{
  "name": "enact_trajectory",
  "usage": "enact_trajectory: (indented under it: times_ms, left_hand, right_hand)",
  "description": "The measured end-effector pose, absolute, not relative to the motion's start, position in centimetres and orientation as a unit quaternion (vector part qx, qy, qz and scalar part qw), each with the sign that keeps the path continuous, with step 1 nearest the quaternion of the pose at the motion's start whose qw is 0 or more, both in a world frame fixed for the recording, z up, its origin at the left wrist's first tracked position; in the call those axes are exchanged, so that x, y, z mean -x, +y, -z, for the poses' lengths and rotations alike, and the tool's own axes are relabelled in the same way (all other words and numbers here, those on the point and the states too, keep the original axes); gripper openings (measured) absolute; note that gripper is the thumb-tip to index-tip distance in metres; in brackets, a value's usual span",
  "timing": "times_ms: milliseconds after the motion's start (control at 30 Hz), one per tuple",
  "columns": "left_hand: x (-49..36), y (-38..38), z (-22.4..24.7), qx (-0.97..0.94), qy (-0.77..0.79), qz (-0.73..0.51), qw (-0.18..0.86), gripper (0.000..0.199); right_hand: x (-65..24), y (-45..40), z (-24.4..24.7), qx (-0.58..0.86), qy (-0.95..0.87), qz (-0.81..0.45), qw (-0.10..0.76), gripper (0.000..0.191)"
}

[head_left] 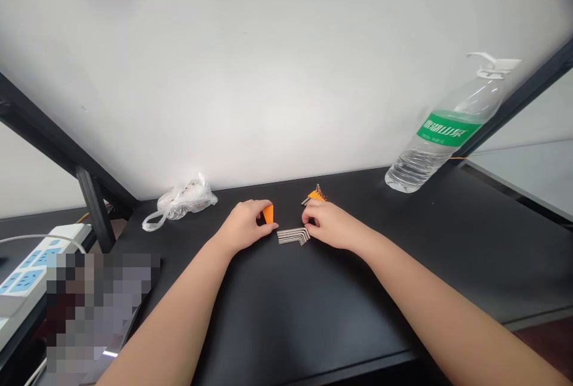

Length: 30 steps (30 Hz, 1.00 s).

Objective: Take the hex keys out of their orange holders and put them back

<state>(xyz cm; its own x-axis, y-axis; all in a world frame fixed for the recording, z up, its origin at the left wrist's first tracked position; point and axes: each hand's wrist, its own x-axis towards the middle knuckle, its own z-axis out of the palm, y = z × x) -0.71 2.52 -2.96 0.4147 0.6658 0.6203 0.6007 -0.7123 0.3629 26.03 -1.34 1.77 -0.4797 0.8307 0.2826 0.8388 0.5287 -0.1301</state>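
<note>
My left hand (248, 223) pinches an orange plastic holder (268, 213) between thumb and fingers, held upright just above the table. To its right, several silver hex keys (290, 235) lie side by side in a neat row, their bent ends pointing right and toward me. My right hand (329, 223) is closed, with thumb and fingertips together at the bent ends of the row. Whether a key is between those fingertips I cannot make out. Just behind my right hand is a second orange holder (317, 195) with hex keys in it, partly hidden by the hand.
Against the white wall on the black table (286, 314) rests a crumpled clear plastic bag (185, 198). A large water bottle (441, 132) with a green label stands at the right. On the left are a power strip (31, 266) and a pixelated area. Black metal frame bars flank the table.
</note>
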Motion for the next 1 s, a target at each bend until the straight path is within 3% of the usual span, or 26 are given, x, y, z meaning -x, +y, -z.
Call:
enact_trajectory:
  times_ms: [200, 400, 567, 800, 1000]
  left_hand:
    - [0.6, 2.4, 2.8, -0.843, 0.371, -0.386, 0.043, 0.036]
    - [0.6, 2.4, 2.9, -0.840, 0.375, -0.387, 0.056, 0.045]
    - [0.5, 2.2, 2.8, -0.849, 0.367, -0.376, 0.063, 0.040]
    - [0.3, 2.2, 2.8, -0.845, 0.367, -0.382, 0.077, 0.046]
    - [0.3, 2.0, 2.8, -0.843, 0.365, -0.382, 0.100, 0.046]
  right_hand:
    - [-25.6, -1.7, -1.7, 0.483, -0.862, 0.001, 0.153, 0.008]
    - [-26.4, -1.3, -1.9, 0.557, -0.813, 0.033, 0.167, 0.011]
    - [-26.9, -0.9, -1.8, 0.552, -0.816, 0.010, 0.172, 0.027]
    - [-26.8, -0.9, -1.7, 0.586, -0.796, 0.089, 0.125, 0.016]
    - [-26.1, -1.1, -1.6, 0.481, -0.852, 0.059, 0.199, 0.024]
